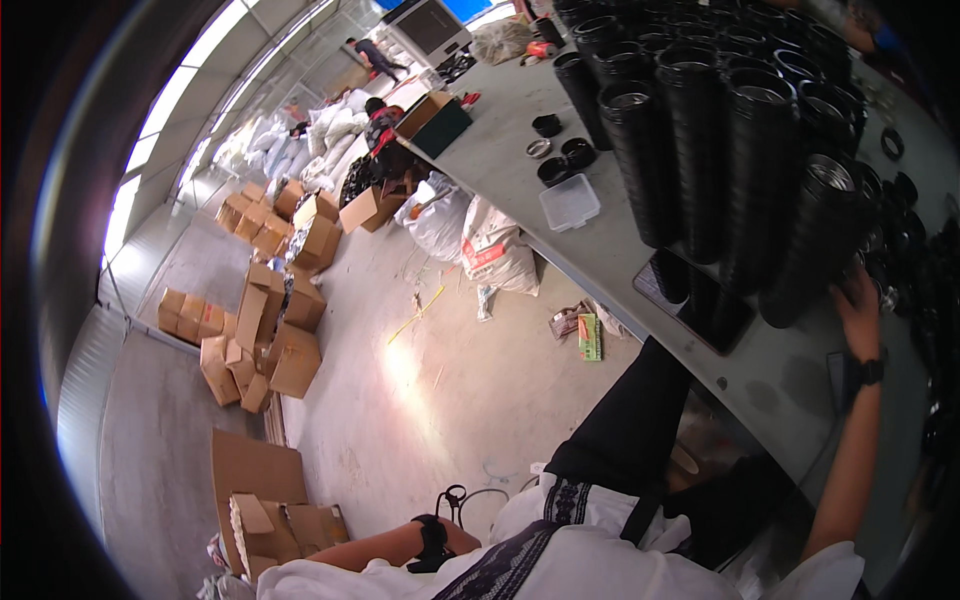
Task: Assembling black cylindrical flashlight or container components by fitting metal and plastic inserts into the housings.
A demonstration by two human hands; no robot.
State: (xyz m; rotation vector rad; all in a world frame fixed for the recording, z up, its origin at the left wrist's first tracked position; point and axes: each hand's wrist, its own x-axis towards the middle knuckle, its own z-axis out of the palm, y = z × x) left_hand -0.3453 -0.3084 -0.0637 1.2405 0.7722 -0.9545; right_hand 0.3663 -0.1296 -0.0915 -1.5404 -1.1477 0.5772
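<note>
My right hand (858, 308) is on the grey table (790, 400), its fingers curled against the lower side of a leaning stack of black round rings or caps (815, 240). The far fingers are partly hidden by the stack. Several taller stacks of the same black pieces (690, 150) stand close together beyond it. In front of them lies a dark, glossy, flat device (694, 300). Low by my body, my left hand (462, 540) shows only in part, past a black band on the forearm; its fingers are hidden.
A clear plastic box (570, 203) and loose black rings (553, 172) lie on the table. Many loose black pieces (935, 300) pile up on the right. White sacks (498, 250) lean by the table edge. Cardboard boxes (265, 330) fill the left floor. Two people (375, 60) are farther off.
</note>
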